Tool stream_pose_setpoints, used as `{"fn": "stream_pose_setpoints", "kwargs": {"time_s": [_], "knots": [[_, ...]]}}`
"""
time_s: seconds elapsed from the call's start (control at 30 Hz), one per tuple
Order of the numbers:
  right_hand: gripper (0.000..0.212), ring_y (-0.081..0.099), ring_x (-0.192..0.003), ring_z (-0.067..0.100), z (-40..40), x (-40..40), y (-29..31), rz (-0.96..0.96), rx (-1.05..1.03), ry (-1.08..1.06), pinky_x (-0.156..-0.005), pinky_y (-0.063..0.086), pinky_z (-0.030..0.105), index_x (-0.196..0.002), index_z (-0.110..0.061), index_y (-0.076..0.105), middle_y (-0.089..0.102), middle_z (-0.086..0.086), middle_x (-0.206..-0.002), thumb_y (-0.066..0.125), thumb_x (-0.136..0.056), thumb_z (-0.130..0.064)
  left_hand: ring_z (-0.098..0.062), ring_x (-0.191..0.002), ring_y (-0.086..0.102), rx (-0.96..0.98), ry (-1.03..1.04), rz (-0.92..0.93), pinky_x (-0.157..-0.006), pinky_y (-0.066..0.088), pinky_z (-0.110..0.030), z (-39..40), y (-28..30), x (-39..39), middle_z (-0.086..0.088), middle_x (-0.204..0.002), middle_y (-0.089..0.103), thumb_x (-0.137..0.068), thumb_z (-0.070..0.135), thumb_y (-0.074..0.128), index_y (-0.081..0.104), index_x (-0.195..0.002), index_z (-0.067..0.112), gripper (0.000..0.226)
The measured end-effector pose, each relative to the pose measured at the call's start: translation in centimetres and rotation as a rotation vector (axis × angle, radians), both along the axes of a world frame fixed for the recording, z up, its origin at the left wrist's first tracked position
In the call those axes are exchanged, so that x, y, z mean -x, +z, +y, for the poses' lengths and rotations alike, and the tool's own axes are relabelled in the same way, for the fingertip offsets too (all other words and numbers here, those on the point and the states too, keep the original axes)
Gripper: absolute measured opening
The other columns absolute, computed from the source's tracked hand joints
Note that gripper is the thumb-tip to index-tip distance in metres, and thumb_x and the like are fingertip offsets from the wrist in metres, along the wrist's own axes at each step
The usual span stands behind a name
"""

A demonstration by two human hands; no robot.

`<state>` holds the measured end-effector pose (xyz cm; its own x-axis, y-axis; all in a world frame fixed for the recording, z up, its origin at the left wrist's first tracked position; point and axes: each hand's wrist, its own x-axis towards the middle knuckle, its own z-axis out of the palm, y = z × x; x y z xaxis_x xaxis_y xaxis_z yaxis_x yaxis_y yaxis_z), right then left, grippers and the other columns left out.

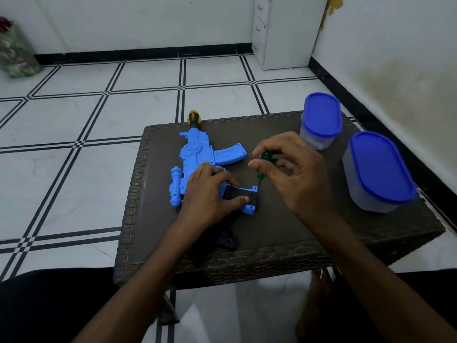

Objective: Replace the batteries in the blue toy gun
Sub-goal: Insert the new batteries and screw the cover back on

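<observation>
The blue toy gun [195, 154] lies on a dark woven table [284, 233], its yellow-tipped barrel pointing away from me. My left hand [210, 191] grips the gun's handle end, thumb and fingers round the black part of the grip [235, 194]. My right hand [291, 169] pinches the green handle of a small screwdriver [264, 164], held upright. The screwdriver's thin shaft points down at the blue end of the grip [253, 191]. No batteries are visible.
Two grey containers with blue lids stand on the table's right side, one at the back [321, 120], a larger one nearer [378, 172]. A dark object [227, 241] lies near the table's front edge. White tiled floor surrounds the table; a white cabinet [279, 30] stands behind.
</observation>
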<state>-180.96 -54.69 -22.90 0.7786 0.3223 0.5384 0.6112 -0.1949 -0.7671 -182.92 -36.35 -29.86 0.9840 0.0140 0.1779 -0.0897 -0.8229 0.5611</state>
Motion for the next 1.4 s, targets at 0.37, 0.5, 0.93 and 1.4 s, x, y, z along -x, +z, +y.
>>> {"fn": "stream_pose_setpoints", "kwargs": {"time_s": [0.37,0.5,0.93,1.4], "knots": [[0.019,0.061,-0.105,0.010,-0.3,0.5,0.6,0.077,0.057,0.111,-0.089,0.053,0.025,-0.109,-0.005,0.069,0.061,0.005,-0.110,0.063,-0.091,-0.003,-0.010,-0.113,0.042,-0.003,0.008,-0.031,-0.098,0.032,-0.028,0.0,-0.2,0.1,0.011,-0.104,0.048,-0.066,0.058,0.072,0.054,-0.083,0.042,0.030],[0.017,0.061,-0.089,0.013,-0.4,0.2,0.8,0.037,0.058,0.038,-0.078,0.056,0.031,-0.102,-0.006,0.072,0.058,0.010,-0.098,0.068,-0.086,-0.003,-0.010,-0.118,0.039,0.003,0.005,-0.012,-0.100,0.027,-0.025,0.0,-0.1,0.1,0.011,-0.108,0.048,-0.066,0.058,0.072,0.054,-0.085,0.042,0.030],[0.032,0.060,-0.120,0.013,-1.2,-0.5,0.7,-0.002,0.103,0.142,-0.100,0.050,0.031,-0.114,-0.002,0.067,0.066,0.007,-0.121,0.051,-0.091,0.014,-0.009,-0.119,0.039,-0.002,0.009,-0.004,-0.097,0.026,-0.024,0.0,0.0,0.1,0.011,-0.107,0.047,-0.067,0.055,0.075,0.056,-0.086,0.044,0.029],[0.023,0.067,-0.107,0.009,-0.4,0.2,1.0,0.156,0.017,0.160,-0.090,0.056,0.031,-0.111,-0.002,0.054,0.071,0.003,-0.108,0.060,-0.090,0.007,-0.008,-0.120,0.037,0.004,0.010,-0.007,-0.099,0.023,-0.022,0.0,-0.1,0.1,0.011,-0.109,0.048,-0.065,0.057,0.072,0.055,-0.085,0.043,0.030]]}}
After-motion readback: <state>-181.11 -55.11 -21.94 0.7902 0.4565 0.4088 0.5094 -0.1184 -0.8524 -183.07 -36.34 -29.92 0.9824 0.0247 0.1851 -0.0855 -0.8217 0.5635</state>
